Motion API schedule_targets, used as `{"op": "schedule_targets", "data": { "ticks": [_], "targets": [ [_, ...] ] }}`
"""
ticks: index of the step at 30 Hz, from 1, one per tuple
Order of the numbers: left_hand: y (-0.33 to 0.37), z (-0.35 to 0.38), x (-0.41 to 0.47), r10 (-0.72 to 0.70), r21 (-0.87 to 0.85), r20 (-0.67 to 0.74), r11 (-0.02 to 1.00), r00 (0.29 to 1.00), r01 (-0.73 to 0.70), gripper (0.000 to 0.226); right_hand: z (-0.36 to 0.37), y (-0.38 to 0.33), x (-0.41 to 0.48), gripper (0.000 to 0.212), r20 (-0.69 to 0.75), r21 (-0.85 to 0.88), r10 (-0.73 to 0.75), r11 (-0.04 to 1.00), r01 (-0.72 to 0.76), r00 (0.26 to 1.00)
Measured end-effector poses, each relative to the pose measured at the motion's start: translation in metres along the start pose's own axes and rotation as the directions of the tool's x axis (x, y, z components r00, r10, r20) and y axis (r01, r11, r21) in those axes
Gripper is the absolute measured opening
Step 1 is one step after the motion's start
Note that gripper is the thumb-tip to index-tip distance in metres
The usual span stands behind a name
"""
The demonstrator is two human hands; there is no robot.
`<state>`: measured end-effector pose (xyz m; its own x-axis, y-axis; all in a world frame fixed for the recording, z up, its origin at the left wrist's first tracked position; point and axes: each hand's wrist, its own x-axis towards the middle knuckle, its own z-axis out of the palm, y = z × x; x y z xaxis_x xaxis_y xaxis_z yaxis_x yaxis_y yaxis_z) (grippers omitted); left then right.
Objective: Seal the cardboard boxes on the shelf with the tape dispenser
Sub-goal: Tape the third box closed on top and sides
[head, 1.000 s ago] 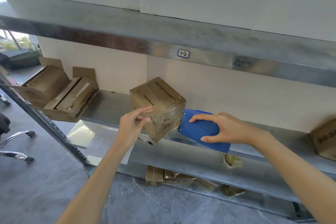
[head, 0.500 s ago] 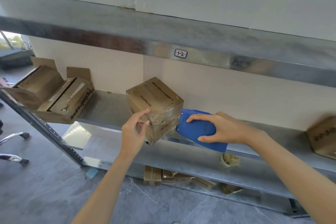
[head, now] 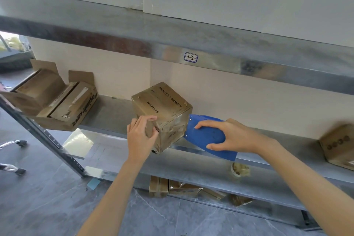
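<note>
A small brown cardboard box with black print sits at the front edge of the metal shelf, one corner toward me. My left hand grips its near left corner, fingers curled over the edge. My right hand holds the blue tape dispenser, whose front end touches the box's right side. Clear tape shines on the box's top and right face.
Two open cardboard boxes lie at the shelf's left end, and another box sits at the right edge. A tape roll rests on the lower shelf. Flattened cartons lie on the floor beneath. A chair base stands left.
My left hand closed from a light finger touch to a grip on the box's near corner. The dispenser stayed against the box's right side.
</note>
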<state>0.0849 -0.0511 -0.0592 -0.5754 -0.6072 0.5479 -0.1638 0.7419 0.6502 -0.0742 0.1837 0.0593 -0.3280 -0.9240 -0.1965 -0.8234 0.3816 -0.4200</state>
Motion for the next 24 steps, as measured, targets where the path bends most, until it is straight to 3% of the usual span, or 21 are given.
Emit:
{"op": "schedule_targets", "data": {
  "ticks": [4, 9, 17, 24],
  "targets": [
    [-0.005, 0.006, 0.006, 0.066, 0.02, -0.04, 0.998, 0.997, -0.066, 0.029, 0.0, -0.003, -0.003, 0.048, 0.007, -0.005, 0.01, 1.0, -0.01, 1.0],
    [-0.003, 0.012, 0.005, 0.048, 0.073, -0.087, 0.996, 0.995, -0.041, 0.023, 0.002, -0.007, -0.006, 0.048, 0.012, -0.042, 0.037, 0.998, -0.036, 0.999],
    [-0.003, 0.01, -0.005, 0.019, 0.085, 0.009, 0.996, 1.0, -0.019, 0.056, 0.007, -0.002, -0.001, 0.049, 0.008, -0.043, 0.028, 0.999, -0.028, 1.0],
    [0.004, 0.012, 0.005, -0.064, 0.043, -0.028, 0.997, 0.998, 0.065, 0.041, 0.006, 0.004, 0.0, 0.049, -0.01, -0.023, 0.037, 0.999, -0.037, 0.999]
  ]
}}
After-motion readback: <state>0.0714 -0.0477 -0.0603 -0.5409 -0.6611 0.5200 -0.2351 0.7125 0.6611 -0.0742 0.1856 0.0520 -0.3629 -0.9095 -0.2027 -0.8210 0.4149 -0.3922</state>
